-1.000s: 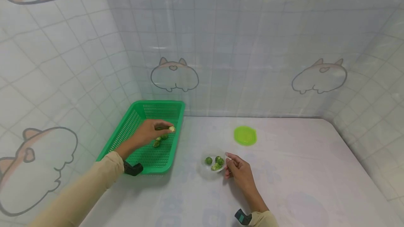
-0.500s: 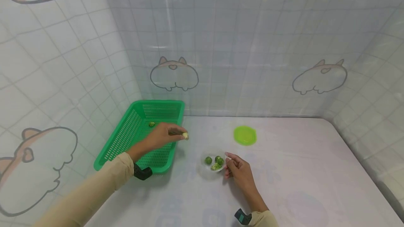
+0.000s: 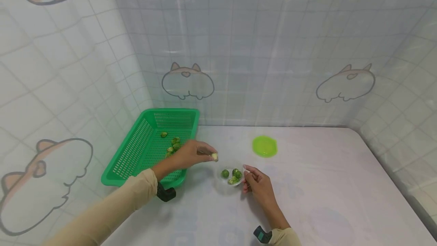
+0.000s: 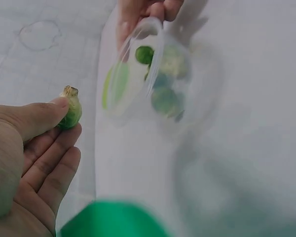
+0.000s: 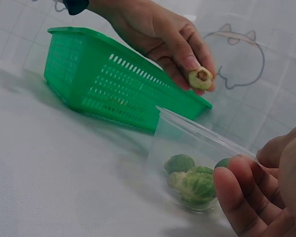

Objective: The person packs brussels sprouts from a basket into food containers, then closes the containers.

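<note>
My left hand (image 3: 191,155) pinches a Brussels sprout (image 4: 71,109) between thumb and fingers, its pale cut stem showing in the right wrist view. The hand is past the right rim of the green basket (image 3: 119,162), above and left of a clear plastic tub (image 5: 158,143). With thumb and fingers my right hand (image 3: 261,185) holds the tub's rim from the right. Several sprouts (image 5: 197,185) lie at the bottom of the tub. More sprouts (image 3: 175,141) lie in the basket, partly hidden behind the left hand.
A lime-green lid (image 3: 264,146) lies flat on the white table (image 3: 307,185), behind the tub. Tiled-pattern sheets (image 3: 239,67) with cartoon animals close off the back and both sides. The basket stands near the left sheet.
My left hand has carried the sprout rightward out of the basket toward the tub, uncovering sprouts in the basket. The right hand and tub have stayed put.
</note>
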Motion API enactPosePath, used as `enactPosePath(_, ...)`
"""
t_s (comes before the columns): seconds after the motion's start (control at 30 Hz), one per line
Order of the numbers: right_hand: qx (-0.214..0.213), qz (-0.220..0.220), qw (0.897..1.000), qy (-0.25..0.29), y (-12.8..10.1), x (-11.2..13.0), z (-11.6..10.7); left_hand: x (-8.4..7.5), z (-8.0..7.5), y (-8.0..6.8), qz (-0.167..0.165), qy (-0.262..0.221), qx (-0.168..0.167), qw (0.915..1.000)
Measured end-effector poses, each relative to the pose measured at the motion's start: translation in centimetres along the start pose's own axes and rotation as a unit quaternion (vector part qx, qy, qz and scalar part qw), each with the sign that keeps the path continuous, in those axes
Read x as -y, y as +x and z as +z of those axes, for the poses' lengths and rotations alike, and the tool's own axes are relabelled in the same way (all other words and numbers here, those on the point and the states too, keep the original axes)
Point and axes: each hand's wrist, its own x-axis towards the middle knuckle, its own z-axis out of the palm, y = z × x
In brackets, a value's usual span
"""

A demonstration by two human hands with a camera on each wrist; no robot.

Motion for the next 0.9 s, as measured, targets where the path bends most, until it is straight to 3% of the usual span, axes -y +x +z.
enactPosePath(0.37, -0.003, 0.011, 1.000, -0.003, 0.0, 0.4, 0.0, -0.6, 3.3, 1.7, -0.009, 0.028, 0.052, 0.9982)
enactPosePath(0.7, 0.001, 0.004, 1.000, -0.005, 0.1, 0.2, 0.0, -1.2, 5.8, 2.2, 0.009, 0.039, 0.095, 0.9947)
enactPosePath(0.9, 0.004, 0.001, 1.000, 0.003, 0.0, 0.4, -0.1, -1.4, 6.9, 2.6, -0.002, 0.052, 0.110, 0.9925)
